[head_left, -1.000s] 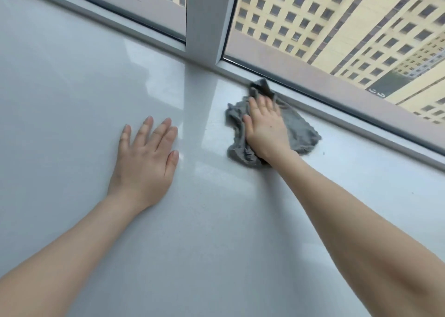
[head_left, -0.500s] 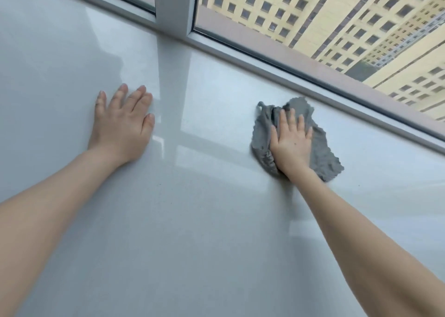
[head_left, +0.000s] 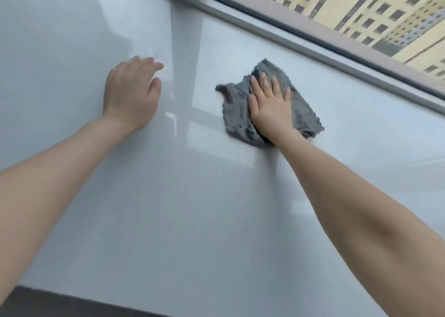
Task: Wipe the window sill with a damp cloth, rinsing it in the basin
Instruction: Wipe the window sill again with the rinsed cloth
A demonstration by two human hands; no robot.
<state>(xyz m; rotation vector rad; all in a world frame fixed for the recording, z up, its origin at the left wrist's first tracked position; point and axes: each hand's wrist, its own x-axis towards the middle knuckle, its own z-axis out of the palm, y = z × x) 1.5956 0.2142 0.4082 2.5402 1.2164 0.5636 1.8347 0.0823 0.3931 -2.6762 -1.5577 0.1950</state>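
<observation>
cloth flat under my right palm, mid-sill

my right hand point(head_left: 269, 107) lay spread flat on the grey cloth point(head_left: 237, 114), fingers point(head_left: 263, 80) together and stretched toward the glass, palm pressing the fabric onto the window sill point(head_left: 192, 208). it gripped nothing; it only bore down. the cloth was crumpled and uneven, a loose flap sticking out to the left of my thumb and a scalloped edge showing to the right of my wrist. it sat on the glossy pale surface, near the window frame point(head_left: 301, 39) but apart from it, a strip of bare sill showing between.

my left hand point(head_left: 131, 95) was off to the left, well apart from the cloth and empty. its fingers were loosely open and a little curled, blurred, so i could not tell whether the fingertips touched the sill or hung just above it.

beyond the glass stood a yellow building point(head_left: 361, 10) with rows of dark windows. a dark band point(head_left: 60, 304) showed along the near edge of the sill.
</observation>
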